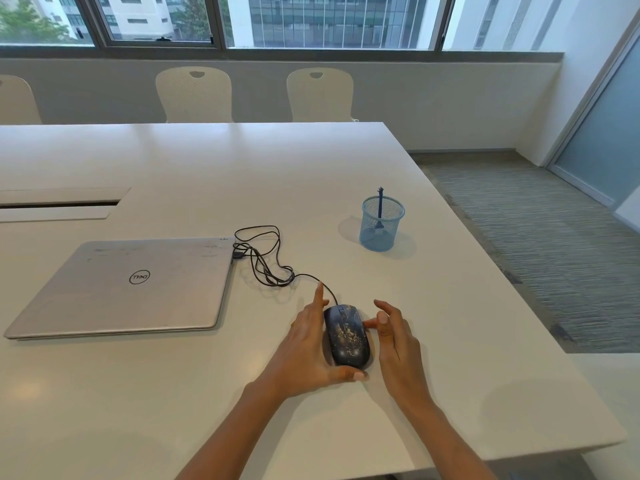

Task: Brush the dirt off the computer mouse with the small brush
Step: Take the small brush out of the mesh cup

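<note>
The computer mouse [347, 336] lies on the white table [173, 393] in front of us, dark and speckled with pale dirt, and we frame it with both hands. Our left hand [308, 348] rests at its nine o'clock side, fingers spread and extended, thumb curled round the rear end and touching it; whether the fingers press the side we cannot tell. Our right hand [396, 337] sits at three o'clock, loosely released and half curled, one fingertip reaching toward the mouse's flank, gripping nothing. The mouse's long axis runs from six to twelve o'clock, tilted slightly left at the far end, where its cable [263, 261] leaves and loops toward eleven o'clock to a closed silver laptop [128, 289] at ten o'clock. The small brush [380, 206] stands upright in a blue mesh cup [381, 225] at one o'clock, well apart from both hands.
</note>
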A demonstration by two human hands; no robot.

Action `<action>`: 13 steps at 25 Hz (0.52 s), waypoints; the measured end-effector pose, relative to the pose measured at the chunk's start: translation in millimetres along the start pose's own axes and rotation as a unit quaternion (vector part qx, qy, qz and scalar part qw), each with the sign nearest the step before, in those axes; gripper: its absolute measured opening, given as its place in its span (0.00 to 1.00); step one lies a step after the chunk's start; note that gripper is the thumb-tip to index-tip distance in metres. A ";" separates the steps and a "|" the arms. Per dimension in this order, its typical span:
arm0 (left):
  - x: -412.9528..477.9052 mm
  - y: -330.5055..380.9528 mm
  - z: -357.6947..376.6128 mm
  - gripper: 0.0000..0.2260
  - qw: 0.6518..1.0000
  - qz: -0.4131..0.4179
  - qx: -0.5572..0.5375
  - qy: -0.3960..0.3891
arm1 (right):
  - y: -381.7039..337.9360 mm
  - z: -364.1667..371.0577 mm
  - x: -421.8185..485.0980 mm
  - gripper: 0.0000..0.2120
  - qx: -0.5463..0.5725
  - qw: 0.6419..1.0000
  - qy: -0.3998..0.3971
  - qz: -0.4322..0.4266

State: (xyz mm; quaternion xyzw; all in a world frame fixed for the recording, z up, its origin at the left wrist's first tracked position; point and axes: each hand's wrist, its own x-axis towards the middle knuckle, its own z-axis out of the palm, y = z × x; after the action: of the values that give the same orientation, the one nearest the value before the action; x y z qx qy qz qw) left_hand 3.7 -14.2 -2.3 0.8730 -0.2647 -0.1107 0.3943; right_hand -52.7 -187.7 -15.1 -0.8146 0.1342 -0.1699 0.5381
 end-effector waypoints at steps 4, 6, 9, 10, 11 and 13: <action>0.6 -2.5 -1.9 0.65 1.000 0.000 0.007 0.000 | -1.6 0.2 0.4 0.17 -0.002 1.000 0.001 0.003; 0.7 -3.0 -1.5 0.65 1.000 0.005 0.012 -0.003 | -1.4 0.1 0.7 0.17 -0.004 1.000 -0.003 0.008; 0.5 -3.9 -1.8 0.64 0.999 0.023 0.025 -0.008 | -0.6 -0.7 0.6 0.19 -0.006 1.000 -0.011 0.009; 0.3 -3.7 -1.7 0.63 0.999 0.029 0.028 -0.008 | -0.7 -1.0 0.6 0.19 -0.006 1.000 -0.014 0.011; 0.3 -3.4 -1.7 0.63 0.999 0.033 0.029 -0.007 | -1.2 -1.2 0.6 0.20 -0.008 1.000 -0.015 0.012; 0.2 -1.7 -2.6 0.63 0.999 0.037 0.033 -0.003 | -3.4 -1.9 0.3 0.21 -0.010 1.000 -0.016 0.014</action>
State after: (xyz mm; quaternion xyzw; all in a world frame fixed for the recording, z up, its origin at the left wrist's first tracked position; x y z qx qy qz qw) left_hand 5.6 -11.8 -1.8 0.8750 -0.3018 -0.0894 0.3679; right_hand -53.1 -188.0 -11.3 -0.8206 0.1385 -0.1480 0.5344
